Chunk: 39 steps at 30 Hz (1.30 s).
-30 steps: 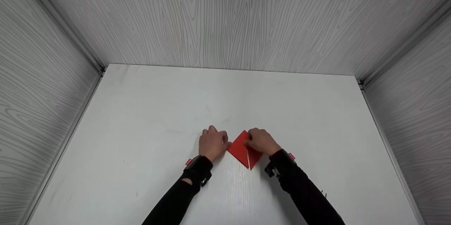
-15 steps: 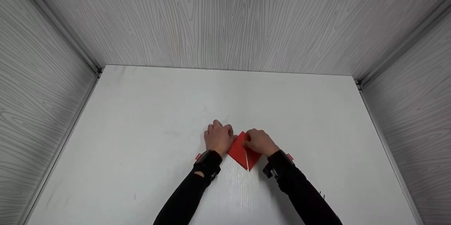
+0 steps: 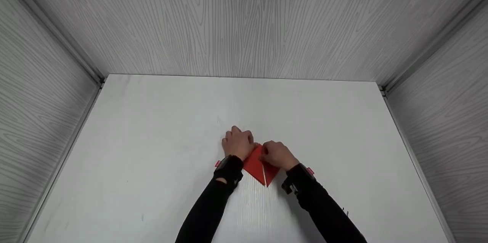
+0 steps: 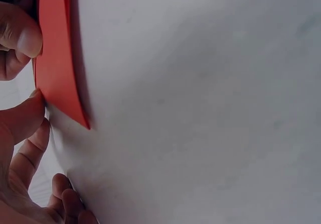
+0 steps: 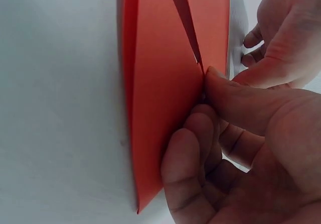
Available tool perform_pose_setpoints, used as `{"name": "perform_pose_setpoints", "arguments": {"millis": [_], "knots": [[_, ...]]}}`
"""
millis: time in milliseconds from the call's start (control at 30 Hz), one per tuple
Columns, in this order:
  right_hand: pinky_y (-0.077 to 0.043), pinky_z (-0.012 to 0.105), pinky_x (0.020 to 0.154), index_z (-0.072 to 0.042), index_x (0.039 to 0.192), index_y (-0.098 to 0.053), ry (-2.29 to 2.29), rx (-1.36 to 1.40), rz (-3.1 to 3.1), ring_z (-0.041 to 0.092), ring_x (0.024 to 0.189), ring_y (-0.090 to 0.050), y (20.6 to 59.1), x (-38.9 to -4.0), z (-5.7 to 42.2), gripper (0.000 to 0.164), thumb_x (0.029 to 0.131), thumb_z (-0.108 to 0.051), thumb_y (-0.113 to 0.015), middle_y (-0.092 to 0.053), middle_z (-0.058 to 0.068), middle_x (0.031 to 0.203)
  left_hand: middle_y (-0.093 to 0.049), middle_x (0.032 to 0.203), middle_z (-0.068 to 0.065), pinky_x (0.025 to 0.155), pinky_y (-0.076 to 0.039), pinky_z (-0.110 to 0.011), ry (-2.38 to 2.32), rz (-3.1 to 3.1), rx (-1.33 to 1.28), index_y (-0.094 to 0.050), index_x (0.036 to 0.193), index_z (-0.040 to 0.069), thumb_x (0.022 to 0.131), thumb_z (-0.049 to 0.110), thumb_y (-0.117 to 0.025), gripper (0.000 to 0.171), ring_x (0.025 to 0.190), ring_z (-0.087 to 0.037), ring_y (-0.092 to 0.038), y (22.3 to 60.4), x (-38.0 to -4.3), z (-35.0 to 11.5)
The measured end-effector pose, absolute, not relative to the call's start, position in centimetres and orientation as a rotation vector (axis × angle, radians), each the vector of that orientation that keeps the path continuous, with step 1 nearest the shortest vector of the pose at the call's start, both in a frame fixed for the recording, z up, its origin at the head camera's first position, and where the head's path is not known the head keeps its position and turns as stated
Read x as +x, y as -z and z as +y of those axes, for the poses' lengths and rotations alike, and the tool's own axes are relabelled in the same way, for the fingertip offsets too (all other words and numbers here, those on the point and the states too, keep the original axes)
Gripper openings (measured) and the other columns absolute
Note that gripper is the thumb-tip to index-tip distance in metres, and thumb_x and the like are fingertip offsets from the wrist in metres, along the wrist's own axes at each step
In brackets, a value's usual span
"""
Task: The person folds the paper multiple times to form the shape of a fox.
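Observation:
A red sheet of folded paper (image 3: 253, 164) lies diamond-shaped on the white table, with a narrow slit running down its middle from the near corner. My right hand (image 3: 279, 155) pinches the paper at this middle seam; in the right wrist view its thumb (image 5: 241, 101) and curled fingers meet at the fold. My left hand (image 3: 237, 143) is at the upper left edge of the paper. In the left wrist view, its thumb (image 4: 25, 114) touches the paper's edge, while the other fingers lie bent by the table. The far right part of the paper is hidden under my right hand.
The white table (image 3: 160, 128) extends around both hands. Grey wood-grain panels close it in at the back (image 3: 244, 26), left (image 3: 42, 94) and right (image 3: 446, 106). Small dark marks (image 3: 345, 211) show beside the right sleeve.
My left hand has moved right and farther up along the paper's left edge, from its left corner. My right hand keeps its pinch at the seam. The head view has shifted slightly.

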State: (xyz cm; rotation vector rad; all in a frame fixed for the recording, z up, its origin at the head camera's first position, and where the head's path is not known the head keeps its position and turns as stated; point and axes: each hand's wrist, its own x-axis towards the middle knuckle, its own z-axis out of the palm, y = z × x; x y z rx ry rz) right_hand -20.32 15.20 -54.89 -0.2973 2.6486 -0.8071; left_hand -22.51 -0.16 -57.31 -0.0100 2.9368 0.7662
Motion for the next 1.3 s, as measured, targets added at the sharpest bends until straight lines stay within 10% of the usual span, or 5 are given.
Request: {"name": "perform_pose_setpoints", "arguments": {"millis": [1300], "knots": [[-0.042,0.031,0.063,-0.005,0.086,-0.062,0.762,-0.277,2.627,0.016,0.069,-0.05,54.4,-20.5,15.0,0.013,0.095,-0.011,-0.07,-0.053,0.002,0.074,-0.053,0.107,-0.011,0.09,-0.046,-0.051,-0.916,2.878,0.077,-0.072,0.088,0.013,0.086,0.022,-0.086,0.016,0.105,-0.032,-0.05,56.5,-21.3,-1.7]]}}
